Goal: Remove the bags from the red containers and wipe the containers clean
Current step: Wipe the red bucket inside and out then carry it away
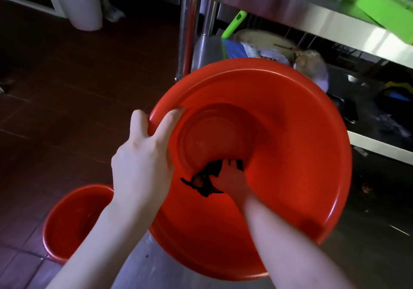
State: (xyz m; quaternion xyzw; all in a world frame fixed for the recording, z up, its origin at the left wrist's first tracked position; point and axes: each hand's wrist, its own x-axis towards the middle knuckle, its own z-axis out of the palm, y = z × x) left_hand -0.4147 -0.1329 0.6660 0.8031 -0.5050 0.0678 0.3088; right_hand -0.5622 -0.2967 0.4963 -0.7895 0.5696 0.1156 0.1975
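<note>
A large red basin [290, 154] fills the middle of the head view, tilted toward me and held above the floor. My left hand [145, 154] grips its left rim, thumb outside and fingers curled over the edge. My right hand [230, 179] is down inside the basin near its bottom, pressing a dark cloth [205, 181] against the inner wall with its fingers curled on it. A second, smaller red basin [73, 221] stands on the floor at lower left, its inside looking bare. No bag shows in either basin.
A steel shelf unit [279, 9] rises at the right, its post [186, 31] just behind the basin, with green items on top and bags and clutter on the lower shelf. A white bucket [82, 2] stands at the back left on the tiled floor [67, 87].
</note>
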